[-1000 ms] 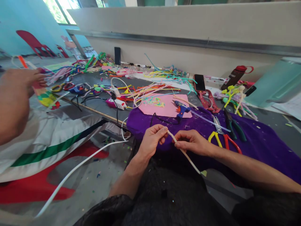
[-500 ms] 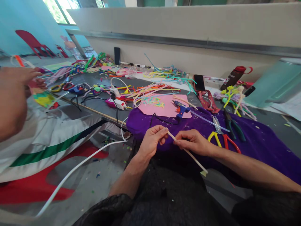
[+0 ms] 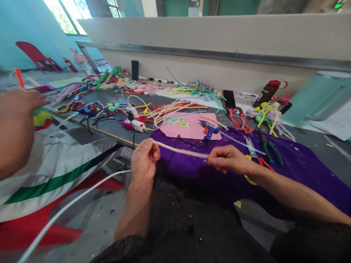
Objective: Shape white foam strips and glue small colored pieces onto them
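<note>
A cream-coloured pipe cleaner (image 3: 179,150) stretches between my two hands above the purple cloth (image 3: 186,168). My left hand (image 3: 145,155) is closed, pinching its left end between thumb and fingers. At the other end, my right hand (image 3: 226,159) is closed round it with the fingertips. Just beyond lies a pink sheet (image 3: 189,128) with small yellow and green pieces on it. A blue hot glue gun (image 3: 210,129) rests at its right edge, near a clear glue stick (image 3: 242,142). Scissors (image 3: 251,147), partly behind my right forearm, and dark green pliers (image 3: 270,148) lie on the cloth.
Loose pipe cleaners (image 3: 175,109) and a power strip (image 3: 134,124) with cords cover the table's middle. A phone (image 3: 229,99), a brown bottle (image 3: 267,93) and a teal container (image 3: 309,96) stand toward the back right. Another person's hand (image 3: 24,102) is at far left.
My hands have moved apart, the left one going left, and the pipe cleaner is now drawn out nearly level between them. The other person's hand has shifted slightly.
</note>
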{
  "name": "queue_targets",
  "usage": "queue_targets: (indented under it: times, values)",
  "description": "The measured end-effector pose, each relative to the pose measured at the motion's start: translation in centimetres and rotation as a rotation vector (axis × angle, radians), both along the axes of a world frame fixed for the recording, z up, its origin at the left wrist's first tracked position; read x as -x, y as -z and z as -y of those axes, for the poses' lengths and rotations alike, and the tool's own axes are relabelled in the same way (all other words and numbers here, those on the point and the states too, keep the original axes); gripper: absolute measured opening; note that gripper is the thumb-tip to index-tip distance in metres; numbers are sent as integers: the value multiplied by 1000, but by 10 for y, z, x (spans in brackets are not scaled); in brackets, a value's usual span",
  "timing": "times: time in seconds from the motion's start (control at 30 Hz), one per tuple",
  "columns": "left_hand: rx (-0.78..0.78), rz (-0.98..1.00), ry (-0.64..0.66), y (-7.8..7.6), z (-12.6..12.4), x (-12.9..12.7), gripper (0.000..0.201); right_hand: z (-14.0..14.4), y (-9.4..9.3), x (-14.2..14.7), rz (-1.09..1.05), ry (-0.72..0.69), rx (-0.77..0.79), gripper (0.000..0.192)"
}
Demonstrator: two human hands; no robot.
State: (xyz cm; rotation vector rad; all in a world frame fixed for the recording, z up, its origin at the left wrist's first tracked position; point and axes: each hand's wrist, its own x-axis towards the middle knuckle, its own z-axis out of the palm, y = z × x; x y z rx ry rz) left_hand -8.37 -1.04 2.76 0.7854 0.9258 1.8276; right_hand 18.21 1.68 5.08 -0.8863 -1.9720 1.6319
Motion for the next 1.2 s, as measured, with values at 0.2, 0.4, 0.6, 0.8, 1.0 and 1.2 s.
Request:
queue_targets:
  times: [0.2,0.4,0.6,0.8,1.0,1.2]
  values:
    - [78,-311,333,-1,14,-64,17,-1,0,4,-68,102,-98,23]
    - [18,-404,292,-3,10,-87,15,9,0,6,-54,55,-294,18]
    - [74,-207,470,1,4,-92,24,1,4,5,-87,148,-126,25]
    - [222,-57,509,7,5,-95,24,4,5,7,-63,141,-93,31]
    - [216,-35,457,8,5,-97,24,5,10,10,-22,127,-82,33]
    - [194,-42,409,10,5,-97,19,5,15,11,-43,84,-61,33]
